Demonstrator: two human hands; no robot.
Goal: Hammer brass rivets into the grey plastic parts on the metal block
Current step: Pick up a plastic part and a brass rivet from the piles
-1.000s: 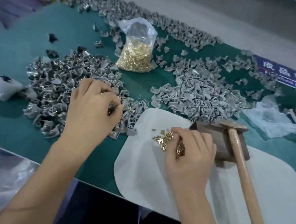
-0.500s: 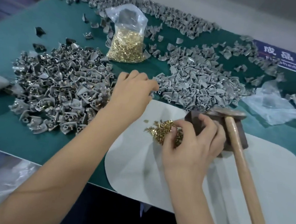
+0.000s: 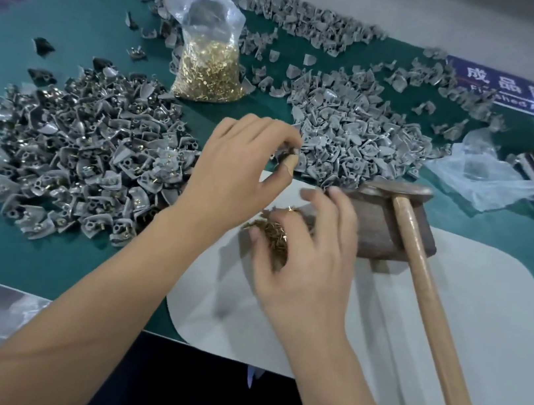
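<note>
Your left hand (image 3: 239,167) is pinching a grey plastic part (image 3: 285,154); your right hand (image 3: 310,254), fingers curled, is picking at the loose brass rivets (image 3: 271,232).

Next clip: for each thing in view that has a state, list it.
left hand: pinching a grey plastic part
right hand: over the loose brass rivets, grip unclear
hammer: lying unheld across the metal block
bag of rivets: upright, open at the top
</note>
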